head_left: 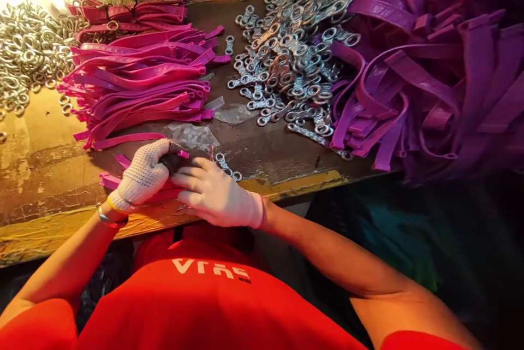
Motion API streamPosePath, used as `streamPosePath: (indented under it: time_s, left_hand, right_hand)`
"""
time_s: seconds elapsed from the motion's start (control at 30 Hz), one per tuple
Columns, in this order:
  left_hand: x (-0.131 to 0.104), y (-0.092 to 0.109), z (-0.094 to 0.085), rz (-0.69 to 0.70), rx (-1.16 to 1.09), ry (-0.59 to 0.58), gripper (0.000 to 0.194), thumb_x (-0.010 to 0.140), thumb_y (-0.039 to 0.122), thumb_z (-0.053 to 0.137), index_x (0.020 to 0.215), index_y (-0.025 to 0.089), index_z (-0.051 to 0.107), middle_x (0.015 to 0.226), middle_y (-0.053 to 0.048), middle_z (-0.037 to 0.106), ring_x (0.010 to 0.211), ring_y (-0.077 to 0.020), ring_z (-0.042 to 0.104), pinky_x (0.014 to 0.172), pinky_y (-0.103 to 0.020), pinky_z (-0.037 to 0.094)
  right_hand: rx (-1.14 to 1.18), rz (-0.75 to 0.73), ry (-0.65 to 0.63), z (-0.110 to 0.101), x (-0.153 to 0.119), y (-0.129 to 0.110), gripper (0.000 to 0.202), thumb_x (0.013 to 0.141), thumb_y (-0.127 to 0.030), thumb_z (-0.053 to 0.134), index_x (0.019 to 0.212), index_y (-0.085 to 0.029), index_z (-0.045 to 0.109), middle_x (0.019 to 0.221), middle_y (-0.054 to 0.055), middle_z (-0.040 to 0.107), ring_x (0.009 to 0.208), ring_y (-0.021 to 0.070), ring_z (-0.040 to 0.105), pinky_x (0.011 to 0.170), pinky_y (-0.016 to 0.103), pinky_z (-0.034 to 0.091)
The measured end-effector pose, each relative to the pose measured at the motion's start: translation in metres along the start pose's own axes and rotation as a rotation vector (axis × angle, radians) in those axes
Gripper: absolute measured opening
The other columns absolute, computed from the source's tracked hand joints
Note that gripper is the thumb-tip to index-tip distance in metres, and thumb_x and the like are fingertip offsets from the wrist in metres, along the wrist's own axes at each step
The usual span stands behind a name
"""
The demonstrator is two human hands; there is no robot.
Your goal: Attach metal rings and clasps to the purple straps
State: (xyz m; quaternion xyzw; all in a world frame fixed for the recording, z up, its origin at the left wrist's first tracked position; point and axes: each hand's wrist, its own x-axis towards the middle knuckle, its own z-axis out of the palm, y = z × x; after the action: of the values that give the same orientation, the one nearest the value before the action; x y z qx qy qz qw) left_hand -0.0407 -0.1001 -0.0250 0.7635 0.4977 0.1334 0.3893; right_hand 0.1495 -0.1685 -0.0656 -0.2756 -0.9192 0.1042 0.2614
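My left hand (144,174), in a white knit glove with small dots, is closed around a pink strap (141,136). A short looped end of the strap shows at its dark-covered fingertips. Close by on the right, my right hand (223,195) wears a plain white glove. It is palm down with fingers stretched toward the left hand, apart from one another; the thumb is hidden. Several pink strap ends (109,179) lie under and beside my left hand. Metal double-ring links (227,166) lie just past the right hand's knuckles.
A pile of pink straps (143,74) lies beyond my left hand. Metal links (290,60) are heaped at centre right, beside a large mound of purple straps (409,77). More metal rings (30,55) cover the far left. The wooden table's front edge (295,186) runs before my body.
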Motion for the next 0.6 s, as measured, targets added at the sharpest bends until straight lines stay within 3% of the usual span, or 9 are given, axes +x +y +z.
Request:
streamPosePath:
  time_s: [0.1,0.17,0.33,0.47,0.6]
  left_hand:
    - [-0.014,0.008,-0.008,-0.134,-0.308,0.024,0.021,0.089,0.027,0.061,0.102,0.015,0.07,0.082,-0.003,0.068,0.068,-0.0138,0.057,0.061,-0.024,0.047]
    - [-0.02,0.018,-0.009,-0.22,-0.493,0.016,0.024,0.089,0.036,0.066,0.098,0.015,0.069,0.071,-0.001,0.063,0.055,-0.0102,0.048,0.049,-0.021,0.038]
    - [-0.034,0.036,-0.008,-0.364,-0.718,-0.036,0.033,0.091,0.049,0.063,0.085,0.017,0.061,0.052,0.004,0.046,0.042,-0.0077,0.033,0.039,-0.02,0.024]
    - [-0.042,0.032,-0.005,-0.327,-0.58,0.0,0.031,0.092,0.047,0.061,0.085,0.017,0.062,0.053,0.003,0.051,0.044,-0.0093,0.039,0.041,-0.021,0.029]
    - [-0.044,0.022,-0.002,-0.093,-0.208,0.042,0.027,0.093,0.04,0.057,0.085,0.016,0.065,0.066,-0.001,0.061,0.058,-0.0131,0.05,0.055,-0.024,0.039]
  right_hand:
    - [0.03,0.307,0.157,-0.013,-0.002,-0.007,0.032,0.105,-0.035,0.041,0.119,-0.02,0.066,0.112,0.011,0.069,0.104,0.0231,0.059,0.094,0.041,0.044]
    - [0.011,0.495,0.174,-0.019,0.001,-0.011,0.036,0.106,-0.033,0.038,0.128,-0.019,0.063,0.096,0.008,0.07,0.089,0.0216,0.061,0.084,0.036,0.046]
    - [0.012,0.604,0.135,-0.021,0.018,-0.017,0.031,0.105,-0.023,0.04,0.124,-0.017,0.063,0.099,0.008,0.071,0.093,0.0213,0.063,0.084,0.032,0.046]
    - [-0.214,0.58,-0.005,-0.022,0.027,-0.026,0.027,0.102,-0.016,0.041,0.117,-0.015,0.063,0.088,0.008,0.066,0.078,0.0216,0.057,0.069,0.033,0.039]
    - [-0.453,0.517,-0.082,-0.024,0.031,-0.032,0.028,0.1,-0.01,0.036,0.104,-0.014,0.063,0.076,0.008,0.058,0.067,0.0209,0.047,0.059,0.036,0.025]
